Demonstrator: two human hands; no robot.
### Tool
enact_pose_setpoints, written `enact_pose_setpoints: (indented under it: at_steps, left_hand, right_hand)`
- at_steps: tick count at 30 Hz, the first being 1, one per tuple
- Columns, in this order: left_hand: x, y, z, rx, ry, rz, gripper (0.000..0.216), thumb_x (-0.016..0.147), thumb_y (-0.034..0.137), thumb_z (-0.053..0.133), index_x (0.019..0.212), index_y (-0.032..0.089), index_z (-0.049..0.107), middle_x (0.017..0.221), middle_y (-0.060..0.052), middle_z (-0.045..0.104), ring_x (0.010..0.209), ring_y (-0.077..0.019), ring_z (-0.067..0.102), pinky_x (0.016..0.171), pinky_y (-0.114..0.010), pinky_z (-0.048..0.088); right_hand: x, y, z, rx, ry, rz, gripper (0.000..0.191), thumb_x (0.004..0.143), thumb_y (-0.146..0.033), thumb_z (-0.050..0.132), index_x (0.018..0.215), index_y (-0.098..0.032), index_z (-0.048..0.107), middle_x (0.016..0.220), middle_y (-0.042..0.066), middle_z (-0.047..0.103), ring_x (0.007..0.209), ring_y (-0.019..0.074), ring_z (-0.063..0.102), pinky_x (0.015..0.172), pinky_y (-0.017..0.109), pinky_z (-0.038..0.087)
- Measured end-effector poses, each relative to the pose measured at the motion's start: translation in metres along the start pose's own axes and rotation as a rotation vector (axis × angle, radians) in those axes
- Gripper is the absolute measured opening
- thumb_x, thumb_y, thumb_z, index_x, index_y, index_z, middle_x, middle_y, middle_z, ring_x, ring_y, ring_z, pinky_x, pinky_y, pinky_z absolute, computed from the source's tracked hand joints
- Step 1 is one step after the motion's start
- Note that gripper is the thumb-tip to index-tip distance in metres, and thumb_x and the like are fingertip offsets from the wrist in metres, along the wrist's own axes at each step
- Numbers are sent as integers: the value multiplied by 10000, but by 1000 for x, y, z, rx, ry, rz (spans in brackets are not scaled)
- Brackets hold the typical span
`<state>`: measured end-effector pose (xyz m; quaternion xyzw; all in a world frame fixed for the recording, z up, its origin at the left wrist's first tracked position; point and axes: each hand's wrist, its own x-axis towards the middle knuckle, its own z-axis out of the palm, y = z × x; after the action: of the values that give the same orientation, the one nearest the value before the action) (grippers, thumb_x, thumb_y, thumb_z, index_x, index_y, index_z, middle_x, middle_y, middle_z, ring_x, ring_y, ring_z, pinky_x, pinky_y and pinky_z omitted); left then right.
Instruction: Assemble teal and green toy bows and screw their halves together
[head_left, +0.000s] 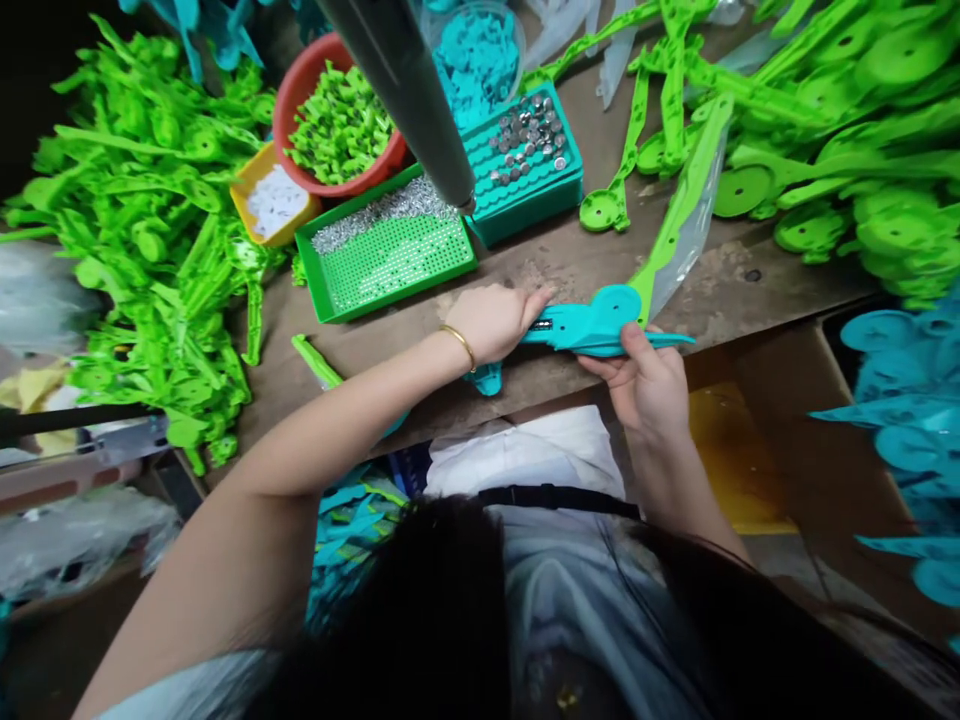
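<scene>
A turquoise plastic toy part (577, 328) with a round disc and a pointed tip lies across both my hands, above the table's front edge. My left hand (493, 318), with a gold bracelet at the wrist, is closed around its left end. The thumb and fingers of my right hand (651, 388) pinch it near the pointed tip. From behind the disc a green arm with a clear plastic blade (686, 225) extends up and right; whether it is joined to the turquoise part I cannot tell. Another turquoise piece (487, 378) shows below my left hand, partly hidden.
A grey screwdriver-like tool (409, 85) hangs over a green tray (390, 262) of small screws. Beside it stand a turquoise box (529, 195) with metal pieces, a red bowl (289, 105) and a yellow box (259, 235). Green parts (142, 190) pile left and right (862, 150).
</scene>
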<state>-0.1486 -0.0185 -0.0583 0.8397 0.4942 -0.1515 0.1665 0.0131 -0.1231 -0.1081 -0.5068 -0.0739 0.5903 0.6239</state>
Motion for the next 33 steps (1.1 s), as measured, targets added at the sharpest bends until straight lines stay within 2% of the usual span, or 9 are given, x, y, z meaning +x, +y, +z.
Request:
enact_pose_setpoints:
  at_steps: [5, 8, 13, 16, 19, 21, 25, 29, 33]
  left_hand:
    - [-14, -12, -2, -119, 185, 91, 553, 994, 543, 244, 1022, 159, 641, 996, -119, 678, 963, -241, 638, 835, -319, 441]
    - [-45, -34, 5, -158, 329, -5, 522, 999, 519, 257, 1108, 126, 582, 1087, -150, 640, 1036, -249, 595, 872, -328, 427]
    - [-80, -60, 25, -94, 32, -214, 649, 955, 644, 199, 906, 155, 622, 819, -123, 681, 784, -275, 653, 633, -321, 383]
    - [-81, -60, 28, -82, 70, -240, 710, 926, 696, 155, 898, 163, 624, 847, -134, 697, 800, -289, 667, 592, -319, 349]
    - [-75, -54, 26, -97, 86, -239, 733, 921, 703, 137, 917, 160, 630, 882, -137, 707, 824, -274, 674, 595, -308, 349]
    - [-74, -49, 23, -104, 81, -238, 716, 933, 686, 151, 931, 154, 630, 892, -133, 710, 829, -257, 675, 607, -297, 355]
    - [-88, -52, 18, -133, 62, -165, 599, 974, 611, 225, 953, 162, 621, 881, -103, 708, 830, -232, 671, 639, -280, 361]
    - [-115, -69, 19, -90, 46, -231, 631, 972, 617, 197, 899, 166, 632, 824, -107, 701, 776, -248, 665, 608, -299, 333]
    - [-122, -78, 24, -123, 123, -257, 707, 968, 628, 129, 795, 173, 641, 796, -104, 699, 764, -226, 658, 604, -302, 325]
  right_hand:
    - [7, -8, -1, -64, 3, -51, 467, 591, -451, 848, 848, -185, 563, 789, -28, 700, 669, 155, 704, 554, 284, 634]
    - [16, -16, -6, -89, -15, -103, 401, 651, -451, 810, 848, -187, 582, 776, -14, 699, 645, 157, 701, 538, 282, 629]
    - [33, -30, -13, -144, -25, -227, 352, 698, -459, 766, 890, -203, 618, 816, 4, 710, 638, 160, 697, 507, 272, 605]
    - [30, -24, -1, -198, -45, -209, 514, 646, -629, 739, 907, -203, 620, 842, 16, 723, 666, 174, 709, 519, 274, 599]
    - [10, 1, 25, -379, -222, -3, 700, 611, -836, 586, 865, -184, 586, 783, 48, 717, 652, 186, 705, 503, 272, 576]
    - [-5, 22, 46, -545, -337, 61, 673, 639, -837, 558, 804, -185, 542, 636, 15, 659, 516, 135, 636, 422, 219, 495]
    - [-18, 45, 74, -639, -286, -149, 523, 752, -697, 599, 689, -196, 463, 459, -67, 467, 398, 46, 438, 381, 160, 334]
    - [-11, 42, 74, -506, -274, -137, 494, 744, -652, 647, 697, -206, 440, 456, -94, 410, 374, 35, 375, 367, 168, 286]
    - [-18, 49, 65, -414, -440, 2, 604, 691, -784, 573, 875, -217, 477, 597, -45, 615, 383, 67, 467, 342, 187, 312]
